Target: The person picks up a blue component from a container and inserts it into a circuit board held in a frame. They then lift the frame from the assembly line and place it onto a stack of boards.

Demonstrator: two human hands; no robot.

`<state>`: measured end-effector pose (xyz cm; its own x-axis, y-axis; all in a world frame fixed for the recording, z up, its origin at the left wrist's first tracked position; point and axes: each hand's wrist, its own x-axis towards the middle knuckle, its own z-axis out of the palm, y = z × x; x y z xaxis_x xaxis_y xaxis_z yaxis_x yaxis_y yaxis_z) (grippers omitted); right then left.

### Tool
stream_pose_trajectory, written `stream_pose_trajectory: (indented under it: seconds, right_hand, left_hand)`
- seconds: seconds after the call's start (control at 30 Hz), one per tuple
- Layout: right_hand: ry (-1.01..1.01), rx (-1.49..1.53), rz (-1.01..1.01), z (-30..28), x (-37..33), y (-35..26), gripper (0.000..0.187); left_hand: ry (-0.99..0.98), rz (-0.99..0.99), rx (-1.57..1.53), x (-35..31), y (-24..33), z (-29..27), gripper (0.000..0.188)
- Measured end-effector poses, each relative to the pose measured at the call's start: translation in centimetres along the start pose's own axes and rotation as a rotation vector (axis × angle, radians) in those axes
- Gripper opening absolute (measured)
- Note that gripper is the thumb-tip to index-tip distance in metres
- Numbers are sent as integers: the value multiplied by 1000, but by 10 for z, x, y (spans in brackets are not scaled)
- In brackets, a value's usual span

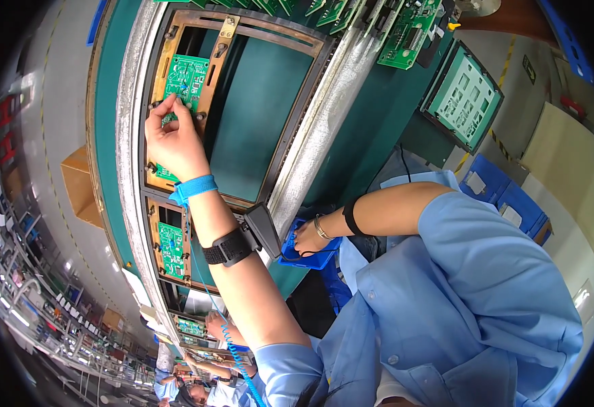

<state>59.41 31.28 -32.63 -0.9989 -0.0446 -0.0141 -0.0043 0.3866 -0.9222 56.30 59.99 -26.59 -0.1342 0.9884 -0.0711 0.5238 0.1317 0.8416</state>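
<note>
Left hand (172,139) fingers pinched on green board (187,80) in frame (175,47); seat it square; right hand (308,239) fingers curled in blue bin (307,256)

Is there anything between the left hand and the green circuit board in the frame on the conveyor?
Nothing visible. The left hand already has its fingertips on the green circuit board, which sits in the brown carrier frame. The right hand is off to the side at a blue bin, away from the board.

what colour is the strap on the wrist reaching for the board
Bright blue wrist strap, clearest in the head view.
</note>
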Motion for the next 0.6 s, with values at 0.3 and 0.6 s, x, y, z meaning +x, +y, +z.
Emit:
stream_pose_trajectory:
  seconds: [0.3,0.6]
  right_hand:
    - [63,88,78,0,-1,-2,27]
    - [20,34,39,0,0,-2,27]
  left_hand:
    - [-48,-55,42,-5,5,-7,10]
    - [-22,-83,-38,-12,8,-13,11]
